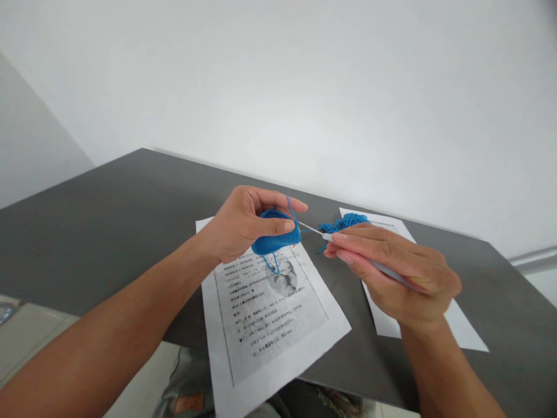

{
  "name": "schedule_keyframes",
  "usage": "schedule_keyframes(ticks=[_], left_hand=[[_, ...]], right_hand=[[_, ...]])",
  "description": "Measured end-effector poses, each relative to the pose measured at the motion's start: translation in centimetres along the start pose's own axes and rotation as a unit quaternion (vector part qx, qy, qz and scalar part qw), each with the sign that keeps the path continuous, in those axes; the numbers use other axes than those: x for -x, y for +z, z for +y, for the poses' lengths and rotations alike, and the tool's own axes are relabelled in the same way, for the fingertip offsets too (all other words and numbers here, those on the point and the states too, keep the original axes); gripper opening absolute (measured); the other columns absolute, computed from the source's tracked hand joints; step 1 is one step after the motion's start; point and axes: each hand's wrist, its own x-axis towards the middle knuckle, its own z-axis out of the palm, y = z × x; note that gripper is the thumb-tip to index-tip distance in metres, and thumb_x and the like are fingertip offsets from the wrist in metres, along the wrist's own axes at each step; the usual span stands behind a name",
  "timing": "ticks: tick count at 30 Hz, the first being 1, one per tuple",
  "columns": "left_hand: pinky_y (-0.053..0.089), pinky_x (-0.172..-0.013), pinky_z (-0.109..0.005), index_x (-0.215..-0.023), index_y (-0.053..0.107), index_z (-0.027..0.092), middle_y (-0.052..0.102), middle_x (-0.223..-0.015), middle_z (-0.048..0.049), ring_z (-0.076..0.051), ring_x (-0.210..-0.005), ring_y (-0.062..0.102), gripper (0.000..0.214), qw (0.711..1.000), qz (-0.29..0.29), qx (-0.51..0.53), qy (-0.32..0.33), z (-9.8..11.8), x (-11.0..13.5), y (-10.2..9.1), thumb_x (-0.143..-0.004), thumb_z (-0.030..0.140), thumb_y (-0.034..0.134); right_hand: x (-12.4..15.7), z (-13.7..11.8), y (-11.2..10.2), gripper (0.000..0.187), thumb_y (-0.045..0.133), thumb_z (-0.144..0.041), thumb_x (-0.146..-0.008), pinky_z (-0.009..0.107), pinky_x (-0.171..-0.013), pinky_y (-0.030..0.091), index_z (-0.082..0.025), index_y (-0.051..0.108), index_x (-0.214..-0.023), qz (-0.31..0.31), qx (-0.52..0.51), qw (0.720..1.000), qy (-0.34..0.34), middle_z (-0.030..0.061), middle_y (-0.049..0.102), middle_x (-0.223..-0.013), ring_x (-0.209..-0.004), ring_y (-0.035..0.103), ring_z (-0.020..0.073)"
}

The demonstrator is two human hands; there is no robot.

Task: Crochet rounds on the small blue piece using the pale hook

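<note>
My left hand (243, 223) is closed on a small blue crocheted piece (278, 238), pinched between thumb and fingers, with a strand of blue yarn looped over the forefinger. My right hand (391, 270) is closed on a white-handled crochet hook (324, 236) whose metal tip points left into the piece's edge. Both hands hover just above the table. A loose heap of blue yarn (348, 222) lies behind my right hand's fingers.
A dark grey table (108, 226) stands against a white wall. A printed sheet with text and a picture (270, 319) lies under my left hand and overhangs the near edge. Another white sheet (391, 325) lies under my right hand.
</note>
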Motion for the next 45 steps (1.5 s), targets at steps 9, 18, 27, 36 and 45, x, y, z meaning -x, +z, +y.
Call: schedule_keyframes(ticks=[9,18,27,36,45], left_hand=[[0.053,-0.057,-0.021,-0.092,0.091,0.013,0.078,-0.074,-0.0048,-0.012,-0.061,0.068,0.028,1.0,0.003,-0.015,-0.012,0.3,-0.1,-0.1,-0.066,0.011,0.097],[0.058,-0.059,-0.022,-0.086,0.091,0.014,0.085,-0.083,-0.0111,-0.014,-0.063,0.072,0.021,0.999,-0.009,-0.025,-0.025,0.3,-0.2,-0.5,-0.065,0.011,0.096],[0.057,-0.059,-0.023,-0.086,0.092,0.016,0.084,-0.079,-0.0104,-0.015,-0.062,0.072,0.021,0.999,-0.028,-0.028,-0.004,0.3,-0.2,-0.6,-0.066,0.013,0.098],[0.053,-0.059,-0.024,-0.093,0.092,0.019,0.083,-0.078,-0.0058,-0.015,-0.064,0.071,0.026,0.997,0.042,-0.003,0.069,-1.2,0.3,1.0,-0.07,0.024,0.102],[0.058,-0.069,-0.025,-0.09,0.09,0.02,0.085,-0.088,-0.0046,-0.014,-0.073,0.072,0.021,0.992,0.061,0.073,0.081,-2.4,0.7,3.2,-0.071,0.021,0.1]], right_hand=[[-0.3,-0.1,-0.7,0.06,0.08,-0.005,-0.094,0.044,-0.082,0.074,-0.035,0.073,-0.145,-0.059,0.055,0.996,-0.048,0.0047,0.088,-0.112,-0.093,0.086,0.0264],[-0.4,-0.4,-1.3,0.057,0.081,-0.005,-0.094,0.042,-0.081,0.075,-0.034,0.074,-0.143,-0.075,0.047,0.995,-0.048,0.0042,0.088,-0.109,-0.091,0.085,0.024],[0.1,0.5,-0.2,0.03,0.082,-0.011,-0.094,0.037,-0.06,0.071,-0.032,0.088,-0.116,0.029,-0.168,0.977,0.125,0.0027,0.087,-0.087,-0.069,0.081,0.0214],[0.0,0.9,3.0,0.014,0.089,-0.036,-0.092,0.017,-0.051,0.065,-0.022,0.088,-0.095,0.134,-0.447,0.811,0.352,0.001,0.085,-0.077,-0.056,0.076,0.0114],[0.2,0.6,4.6,0.012,0.087,-0.035,-0.094,0.022,-0.055,0.066,-0.024,0.086,-0.097,0.174,-0.418,0.828,0.33,0.001,0.084,-0.08,-0.062,0.075,0.0131]])
